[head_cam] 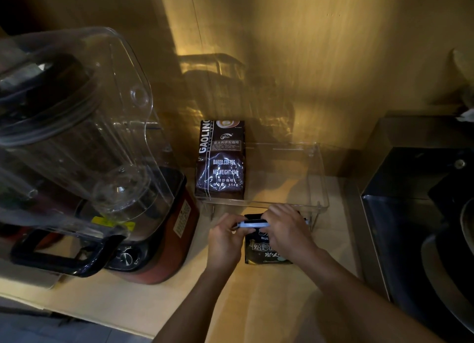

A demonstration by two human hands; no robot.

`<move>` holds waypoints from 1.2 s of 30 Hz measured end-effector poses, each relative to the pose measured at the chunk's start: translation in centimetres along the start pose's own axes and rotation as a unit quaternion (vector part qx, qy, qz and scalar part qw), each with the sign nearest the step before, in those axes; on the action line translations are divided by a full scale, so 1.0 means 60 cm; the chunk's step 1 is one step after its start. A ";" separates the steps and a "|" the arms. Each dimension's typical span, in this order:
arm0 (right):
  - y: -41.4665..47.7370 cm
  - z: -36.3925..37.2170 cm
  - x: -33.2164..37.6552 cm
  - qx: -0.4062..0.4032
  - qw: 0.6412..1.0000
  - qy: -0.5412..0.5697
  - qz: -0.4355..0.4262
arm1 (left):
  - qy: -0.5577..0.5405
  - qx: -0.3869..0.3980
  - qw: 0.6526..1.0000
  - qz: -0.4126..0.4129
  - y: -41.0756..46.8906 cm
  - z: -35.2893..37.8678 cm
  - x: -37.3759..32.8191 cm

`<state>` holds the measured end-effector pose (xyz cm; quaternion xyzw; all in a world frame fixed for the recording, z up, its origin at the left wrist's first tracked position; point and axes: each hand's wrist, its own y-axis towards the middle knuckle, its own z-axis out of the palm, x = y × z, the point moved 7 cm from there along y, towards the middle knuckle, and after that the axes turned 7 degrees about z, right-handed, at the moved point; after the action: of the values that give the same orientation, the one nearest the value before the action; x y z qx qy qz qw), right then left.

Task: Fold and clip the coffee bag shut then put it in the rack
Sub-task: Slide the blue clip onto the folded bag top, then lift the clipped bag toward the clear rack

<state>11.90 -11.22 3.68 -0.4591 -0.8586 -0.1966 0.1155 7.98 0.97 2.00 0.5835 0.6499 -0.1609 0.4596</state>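
Clear-jarred blender (77, 150) on wooden counter (256, 304) — brown GAOLIN bag (220, 160) upright.

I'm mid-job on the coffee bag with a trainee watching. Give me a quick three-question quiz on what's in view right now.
1. True or false: the black coffee bag already stands in the clear rack.
2. Which hands are on the pale clip at the bag's top? A) left only B) right only C) both
3. What already stands in the rack, and at which end of it?

Key
1. False; it is on the counter in front of the rack.
2. C; left hand and right hand.
3. A brown Gaoling coffee bag, at the left end.
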 end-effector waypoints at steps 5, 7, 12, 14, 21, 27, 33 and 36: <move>0.006 0.002 -0.024 0.085 0.996 0.034 0.005 | -0.061 0.084 0.993 -0.049 0.004 0.010 0.026; 0.009 0.000 -0.039 0.131 0.988 0.073 0.031 | -0.149 0.121 0.975 -0.112 -0.002 0.019 0.041; -0.007 0.002 -0.098 0.194 0.946 0.215 0.149 | -0.266 0.197 0.929 -0.169 -0.020 0.042 0.054; -0.020 0.008 -0.111 0.193 0.922 0.284 0.179 | -0.270 0.211 0.922 -0.182 -0.024 0.048 0.062; -0.093 0.086 -0.130 0.211 0.787 0.509 0.277 | -0.255 0.312 0.889 -0.218 -0.059 0.099 0.090; -0.102 0.132 -0.133 0.213 0.812 0.456 0.295 | -0.148 0.272 0.919 -0.246 -0.075 0.123 0.122; -0.102 0.135 -0.146 0.170 0.834 0.393 0.348 | -0.124 0.249 0.934 -0.224 -0.069 0.106 0.116; -0.092 0.105 -0.140 0.139 0.840 0.414 0.323 | -0.155 0.222 0.942 -0.199 -0.055 0.084 0.089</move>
<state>11.80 -17.43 -6.45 -0.5657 -0.5517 -0.1989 0.5797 7.60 -0.39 -5.91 0.4973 0.6214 -0.4775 0.3722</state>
